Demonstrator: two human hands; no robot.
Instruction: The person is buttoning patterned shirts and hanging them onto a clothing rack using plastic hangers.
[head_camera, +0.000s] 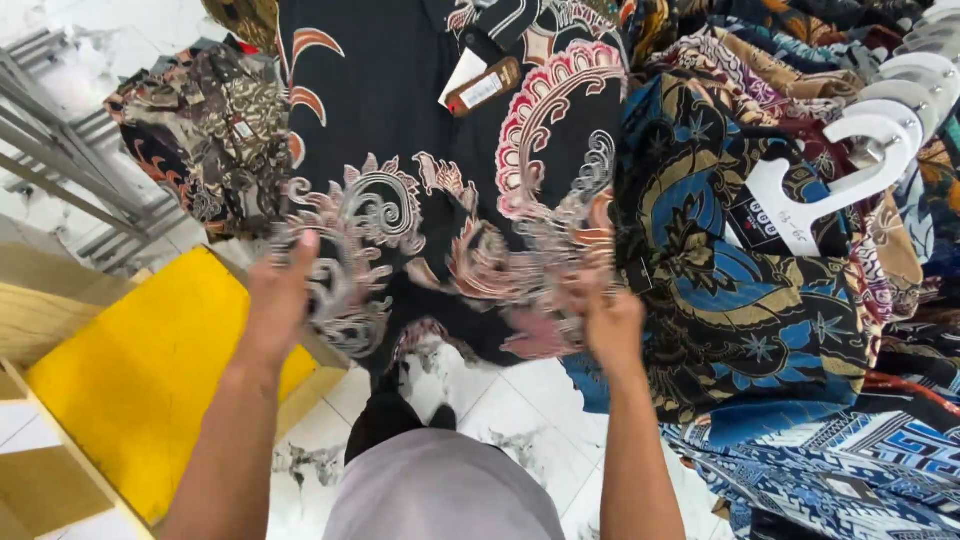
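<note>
At center frame: black batik shirt (440, 190) hangs spread between 2 hands.
Left hand (278, 295) grips the hem at 8 o'clock; right hand (607, 315) is closed on the hem at 4 o'clock, hands well apart. Shirt is fully opened for view, tags (478, 82) attached at 12 o'clock. Blue batik shirts (740, 300) on white hangers (850, 160) crowd 3 o'clock; yellow panel (150, 380) lies at 8 o'clock.
</note>
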